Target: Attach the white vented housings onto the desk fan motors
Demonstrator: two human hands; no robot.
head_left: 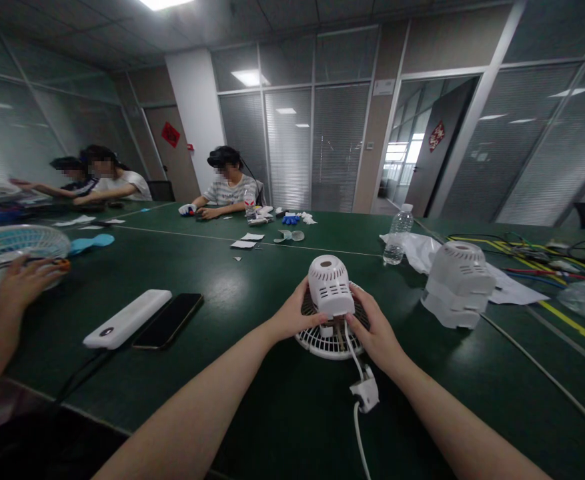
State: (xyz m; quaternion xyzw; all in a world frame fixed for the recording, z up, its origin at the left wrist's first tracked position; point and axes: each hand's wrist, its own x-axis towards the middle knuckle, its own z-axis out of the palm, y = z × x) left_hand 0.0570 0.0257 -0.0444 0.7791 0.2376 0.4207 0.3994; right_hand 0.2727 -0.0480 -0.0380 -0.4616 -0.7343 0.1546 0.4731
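A white vented fan motor housing (330, 280) is between my two hands, above a round white fan grille (317, 345) on the green table. My left hand (295, 312) grips the housing's left side, fingers partly hidden behind it. From the right, my right hand (372, 327) closes on the same housing, thumb near its lower edge. A white cord runs down from the housing to a small white switch piece (365, 390) hanging in front of the grille. Whether the housing touches the grille cannot be made out.
Right of my hands stands another white vented housing (457, 283), with a clear bottle (399, 233) behind it. A white power bank (128, 319) and a black phone (169, 321) lie to the left. A co-worker's hand (22, 283) touches a fan grille at far left; other people sit beyond.
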